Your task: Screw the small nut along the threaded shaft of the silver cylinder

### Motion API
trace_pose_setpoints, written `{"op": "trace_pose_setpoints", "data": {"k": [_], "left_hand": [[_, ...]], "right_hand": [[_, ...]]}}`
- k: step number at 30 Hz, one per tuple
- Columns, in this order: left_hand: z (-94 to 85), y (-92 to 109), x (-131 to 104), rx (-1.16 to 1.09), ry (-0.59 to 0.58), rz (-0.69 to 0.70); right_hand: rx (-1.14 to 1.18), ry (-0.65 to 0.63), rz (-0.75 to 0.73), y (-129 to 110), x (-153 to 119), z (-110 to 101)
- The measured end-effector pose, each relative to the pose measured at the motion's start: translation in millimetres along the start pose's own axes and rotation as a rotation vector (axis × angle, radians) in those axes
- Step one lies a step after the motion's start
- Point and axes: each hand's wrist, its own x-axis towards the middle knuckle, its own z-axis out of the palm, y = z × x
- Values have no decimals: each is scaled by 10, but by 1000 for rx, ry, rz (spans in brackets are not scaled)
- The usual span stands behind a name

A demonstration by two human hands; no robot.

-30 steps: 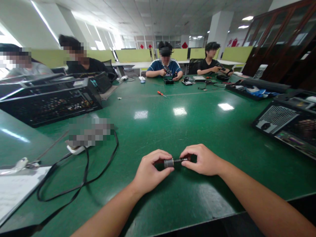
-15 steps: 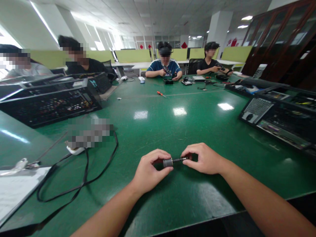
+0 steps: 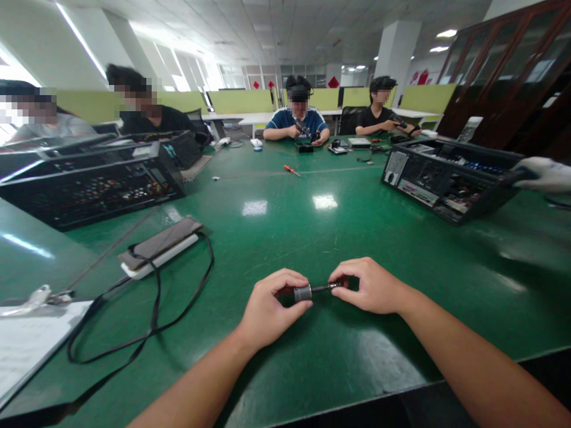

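Over the near part of the green table, my two hands hold a small dark part between them. Its thick end is a grey cylinder (image 3: 303,293), pinched by the thumb and fingers of my left hand (image 3: 276,306). A thin dark rod (image 3: 320,289) runs from that cylinder to the right. My right hand (image 3: 368,288) pinches the rod's far end, where a small shiny ringed piece (image 3: 333,285) shows. The fingertips partly hide both ends. I cannot tell whether the cylinder and rod are one piece.
A strapped phone-like slab (image 3: 163,242) lies left, with a clipboard (image 3: 40,345) nearer. Open computer cases stand left (image 3: 98,184) and right (image 3: 437,178); a gloved hand (image 3: 544,174) touches the right one. Beyond lies an orange screwdriver (image 3: 291,170). Several people sit around the table (image 3: 276,232).
The computer case on the right has turned and shifted away and to the left, and a gloved hand has appeared at it. My hands hold almost the same pose.
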Motion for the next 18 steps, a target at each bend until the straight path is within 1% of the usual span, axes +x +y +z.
{"op": "trace_pose_setpoints", "data": {"k": [8, 18], "left_hand": [[0, -4, 8, 0, 0, -9], [-5, 0, 1, -2, -1, -7]], "right_hand": [[0, 8, 1, 32, -6, -21], [3, 1, 16, 17, -2, -38]]}}
